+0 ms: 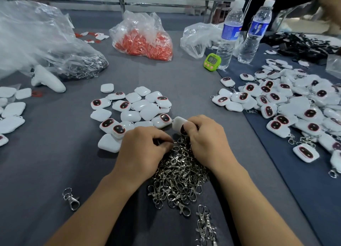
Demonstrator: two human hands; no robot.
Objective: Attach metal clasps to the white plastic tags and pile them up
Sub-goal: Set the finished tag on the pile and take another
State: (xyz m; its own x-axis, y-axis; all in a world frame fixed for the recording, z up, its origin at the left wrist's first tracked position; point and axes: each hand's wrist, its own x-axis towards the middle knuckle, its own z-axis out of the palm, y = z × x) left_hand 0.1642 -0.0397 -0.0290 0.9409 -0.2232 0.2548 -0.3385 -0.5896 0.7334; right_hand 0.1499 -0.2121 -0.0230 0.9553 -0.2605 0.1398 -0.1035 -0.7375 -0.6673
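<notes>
Right hand: the right hand curls its grip round one white tag, thumb and fingers closed on it, just above the counter
Left hand: the left hand pinches its grip closed on a clasp at the top of the heap; the fingers hide most of it
Clasp heap: metal clasps lie tangled at six o'clock of both hands, between the wrists
Tags waiting: bare tags lie scattered at eleven o'clock of the hands, some face up, some face down
Finished pile: clasped tags are heaped at two o'clock, well apart
Step in hand: likely bringing ring and tag together; the tag's loop is not visible
How to do it well: lift the clasp free of its neighbours first; turn the tag so its loop faces the left hand; hold the tag firmly while the ring threads through
Risk: a snagged clasp may drag others off the heap
</notes>
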